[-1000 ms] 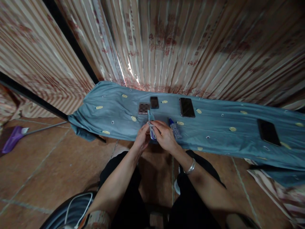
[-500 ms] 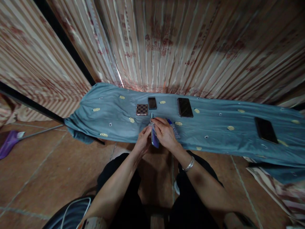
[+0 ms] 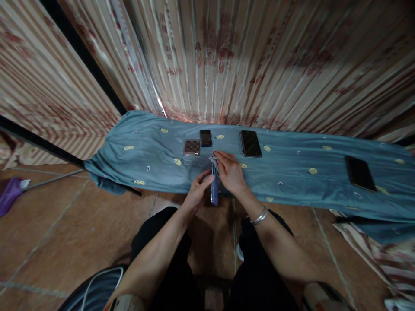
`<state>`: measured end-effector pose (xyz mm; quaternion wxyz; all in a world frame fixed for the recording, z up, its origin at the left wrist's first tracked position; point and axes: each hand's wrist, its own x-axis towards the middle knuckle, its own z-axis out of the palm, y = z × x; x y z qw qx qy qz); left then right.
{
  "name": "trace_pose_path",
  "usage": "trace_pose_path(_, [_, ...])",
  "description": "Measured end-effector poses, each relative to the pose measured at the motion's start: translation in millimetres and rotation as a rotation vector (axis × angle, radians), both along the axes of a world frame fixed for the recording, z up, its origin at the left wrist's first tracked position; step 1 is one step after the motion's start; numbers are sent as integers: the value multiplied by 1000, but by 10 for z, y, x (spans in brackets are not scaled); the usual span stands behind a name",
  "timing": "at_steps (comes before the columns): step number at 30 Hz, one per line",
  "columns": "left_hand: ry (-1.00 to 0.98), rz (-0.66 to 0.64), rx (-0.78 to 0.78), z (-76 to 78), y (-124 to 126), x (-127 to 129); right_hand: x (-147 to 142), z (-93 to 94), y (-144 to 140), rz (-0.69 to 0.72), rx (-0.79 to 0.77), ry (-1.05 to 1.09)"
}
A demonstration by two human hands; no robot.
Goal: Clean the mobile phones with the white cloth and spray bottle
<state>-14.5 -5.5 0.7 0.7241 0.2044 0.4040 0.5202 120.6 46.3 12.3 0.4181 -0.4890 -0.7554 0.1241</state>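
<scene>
A blue-purple phone (image 3: 214,196) is turned on its edge at the front of the cloth-covered bench. My left hand (image 3: 197,190) grips it from the left, thumb along the near edge. My right hand (image 3: 231,173) pinches a small light-grey cloth (image 3: 213,159) at the phone's far end; part of the cloth is hidden by the fingers. Just beyond my hands lie a brown checkered square item (image 3: 191,147) and a small dark square item (image 3: 205,138). Right of them rests a dark-screened phone (image 3: 250,144).
Another black phone (image 3: 360,173) lies farther right on the blue bench cover (image 3: 298,181). A striped curtain (image 3: 207,65) hangs behind. Black metal bars (image 3: 87,60) slant at the left. A purple dustpan (image 3: 11,194) is on the tiled floor.
My right hand has shifted up and right with the grey cloth, toward the phone's far end. My left fingers have loosened away from the cloth. A blue-capped clear item is now out of sight.
</scene>
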Motion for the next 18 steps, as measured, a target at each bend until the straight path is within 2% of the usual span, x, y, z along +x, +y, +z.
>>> trace_pose_path(13, [-39, -63, 20, 79, -10, -77, 53, -168, 63, -24, -45, -41])
trace_pose_path(18, [-78, -95, 15, 127, -12, -106, 80, -210, 78, -48, -136, -2])
